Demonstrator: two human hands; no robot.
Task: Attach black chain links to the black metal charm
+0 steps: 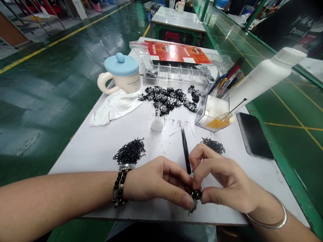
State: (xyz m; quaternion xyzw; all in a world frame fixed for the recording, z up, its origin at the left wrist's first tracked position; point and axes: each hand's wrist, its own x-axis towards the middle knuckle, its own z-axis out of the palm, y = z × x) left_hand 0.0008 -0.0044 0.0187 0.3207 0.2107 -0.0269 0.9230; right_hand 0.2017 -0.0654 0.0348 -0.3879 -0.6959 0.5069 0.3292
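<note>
Near the table's front edge, my left hand (161,183) pinches a small black and silver part (193,201) between thumb and fingers. The thumb and fingers of my right hand (222,178) close on the same part from the right side. Its exact kind is hard to make out, since fingertips cover much of it. Just beyond my hands lie black tweezers (186,151). A heap of small black hook-like pieces (130,151) rests past my left wrist, and another heap of small dark pieces (213,145) is behind my right hand.
A pile of black and silver parts (169,99) lies mid-table, with a small white squeeze bottle (157,123) before it. Around stand a blue-lidded mug (122,74), white cloth (116,107), clear compartment box (176,75), tool holder (212,116), white bottle (264,80) and phone (254,136).
</note>
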